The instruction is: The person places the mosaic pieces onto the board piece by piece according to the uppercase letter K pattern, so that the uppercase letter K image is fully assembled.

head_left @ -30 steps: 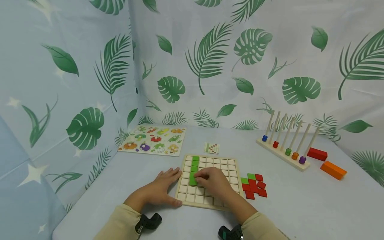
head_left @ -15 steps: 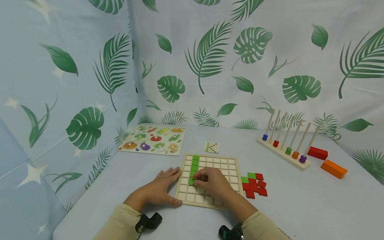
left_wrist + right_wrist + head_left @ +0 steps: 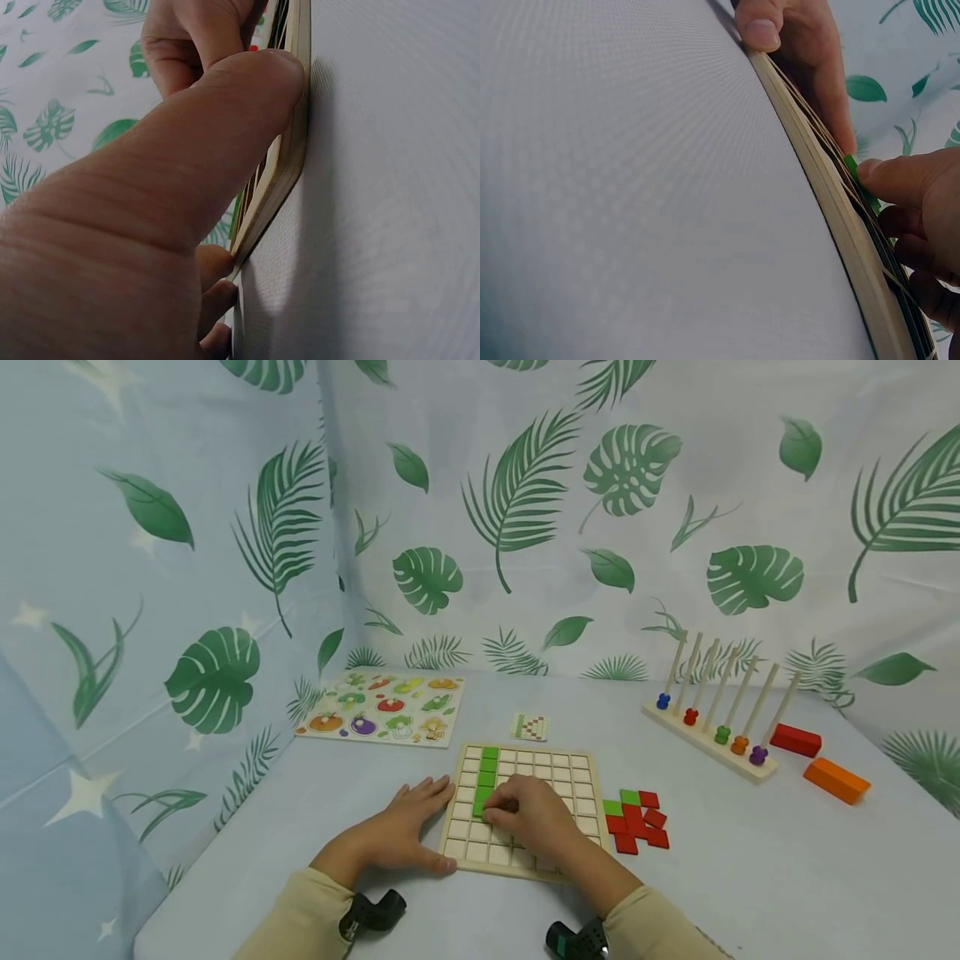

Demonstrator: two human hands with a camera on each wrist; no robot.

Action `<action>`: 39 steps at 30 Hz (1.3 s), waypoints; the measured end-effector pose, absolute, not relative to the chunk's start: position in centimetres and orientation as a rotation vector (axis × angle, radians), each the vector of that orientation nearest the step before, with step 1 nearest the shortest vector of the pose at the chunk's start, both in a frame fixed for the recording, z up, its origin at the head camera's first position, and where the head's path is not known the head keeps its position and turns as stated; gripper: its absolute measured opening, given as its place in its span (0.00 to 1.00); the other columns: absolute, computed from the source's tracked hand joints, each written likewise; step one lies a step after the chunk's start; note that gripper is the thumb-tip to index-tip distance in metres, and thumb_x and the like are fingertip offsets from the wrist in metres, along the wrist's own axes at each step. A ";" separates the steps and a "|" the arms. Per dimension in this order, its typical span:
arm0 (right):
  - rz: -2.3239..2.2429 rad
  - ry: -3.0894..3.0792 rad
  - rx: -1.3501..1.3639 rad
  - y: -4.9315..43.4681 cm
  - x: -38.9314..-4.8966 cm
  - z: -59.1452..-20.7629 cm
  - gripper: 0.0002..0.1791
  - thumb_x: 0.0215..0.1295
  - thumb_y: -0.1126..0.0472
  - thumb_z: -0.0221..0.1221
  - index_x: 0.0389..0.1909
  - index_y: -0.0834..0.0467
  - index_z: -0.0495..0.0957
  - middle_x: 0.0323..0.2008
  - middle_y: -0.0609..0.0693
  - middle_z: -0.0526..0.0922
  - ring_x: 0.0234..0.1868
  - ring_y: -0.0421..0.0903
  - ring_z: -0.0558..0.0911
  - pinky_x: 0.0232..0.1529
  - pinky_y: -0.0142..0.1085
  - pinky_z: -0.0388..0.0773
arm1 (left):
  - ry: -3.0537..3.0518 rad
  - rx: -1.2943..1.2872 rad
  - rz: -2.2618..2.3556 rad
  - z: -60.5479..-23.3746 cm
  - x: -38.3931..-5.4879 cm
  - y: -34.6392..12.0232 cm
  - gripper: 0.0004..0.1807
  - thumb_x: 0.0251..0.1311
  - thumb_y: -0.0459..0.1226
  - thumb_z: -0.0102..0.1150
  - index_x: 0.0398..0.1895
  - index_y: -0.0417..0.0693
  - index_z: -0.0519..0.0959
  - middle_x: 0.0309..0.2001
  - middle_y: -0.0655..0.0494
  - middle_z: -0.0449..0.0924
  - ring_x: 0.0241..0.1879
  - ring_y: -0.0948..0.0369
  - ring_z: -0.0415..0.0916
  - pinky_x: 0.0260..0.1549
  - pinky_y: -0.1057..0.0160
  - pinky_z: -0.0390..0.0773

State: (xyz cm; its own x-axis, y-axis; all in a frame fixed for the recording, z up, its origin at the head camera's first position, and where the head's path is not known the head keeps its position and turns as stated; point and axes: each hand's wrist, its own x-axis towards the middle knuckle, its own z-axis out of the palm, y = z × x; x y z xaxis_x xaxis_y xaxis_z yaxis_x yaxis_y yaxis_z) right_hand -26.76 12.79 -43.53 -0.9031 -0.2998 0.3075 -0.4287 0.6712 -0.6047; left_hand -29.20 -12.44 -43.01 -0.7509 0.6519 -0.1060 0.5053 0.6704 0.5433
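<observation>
A wooden grid board [image 3: 517, 872] lies on the table with a column of green square tiles [image 3: 487, 766] in its second column. My left hand [image 3: 401, 831] is spread at the board's left side, its thumb on the front-left corner. The left wrist view shows that thumb [image 3: 247, 90] against the board's edge. My right hand [image 3: 536, 814] reaches over the board and pinches the lowest green tile [image 3: 478, 808] with thumb and forefinger. In the right wrist view the thumb tip touches the green tile [image 3: 850, 163]; the other fingers are curled.
Loose red tiles [image 3: 633, 818] and two green ones lie right of the board. A small pattern card [image 3: 529, 727] sits behind it. Further back are a vegetable puzzle [image 3: 386, 708] and a pegged bead stand [image 3: 708, 739]. Red [image 3: 797, 740] and orange blocks [image 3: 836, 781] lie at right.
The lowest green tile, slightly askew half a second ago, now lines up with the column. My right fingertips have shifted only slightly. My left hand has stayed in place.
</observation>
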 end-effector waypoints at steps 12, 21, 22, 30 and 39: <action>0.958 -2.708 0.656 12.8 -26.7 -43.4 0.01 0.61 0.57 0.73 0.31 0.47 0.90 0.32 0.34 0.78 0.34 0.36 0.75 0.34 0.34 0.76 | 2.596 0.932 0.720 -43.1 -29.3 -12.5 0.62 0.51 0.62 0.73 0.83 0.47 0.51 0.82 0.52 0.44 0.80 0.50 0.35 0.75 0.44 0.34; 0.781 -2.717 0.753 12.9 -26.5 -43.3 0.03 0.64 0.56 0.71 0.31 0.49 0.91 0.38 0.37 0.83 0.46 0.41 0.79 0.49 0.41 0.81 | 2.590 0.926 0.716 -43.2 -29.5 -12.5 0.62 0.51 0.63 0.73 0.83 0.47 0.50 0.82 0.53 0.43 0.80 0.51 0.35 0.75 0.44 0.34; 0.778 -2.718 0.760 12.9 -26.5 -43.2 0.03 0.64 0.56 0.71 0.32 0.50 0.91 0.38 0.37 0.83 0.46 0.41 0.79 0.49 0.41 0.81 | 2.589 0.928 0.719 -43.2 -29.5 -12.5 0.63 0.51 0.62 0.73 0.83 0.47 0.50 0.82 0.52 0.43 0.80 0.51 0.35 0.75 0.44 0.34; 0.932 -2.737 0.571 15.3 -26.5 -41.6 0.05 0.65 0.59 0.70 0.40 0.50 0.91 0.39 0.36 0.84 0.44 0.41 0.81 0.47 0.43 0.81 | 2.600 0.929 0.731 -43.2 -29.4 -12.7 0.63 0.51 0.62 0.73 0.82 0.46 0.52 0.82 0.52 0.44 0.80 0.50 0.36 0.75 0.44 0.35; 0.962 -2.897 0.212 24.8 -27.0 -39.4 0.15 0.69 0.57 0.66 0.52 0.59 0.86 0.47 0.52 0.83 0.40 0.49 0.77 0.33 0.39 0.78 | 2.589 0.955 0.725 -43.2 -29.5 -12.8 0.63 0.51 0.62 0.73 0.82 0.45 0.50 0.82 0.51 0.43 0.80 0.49 0.35 0.75 0.43 0.34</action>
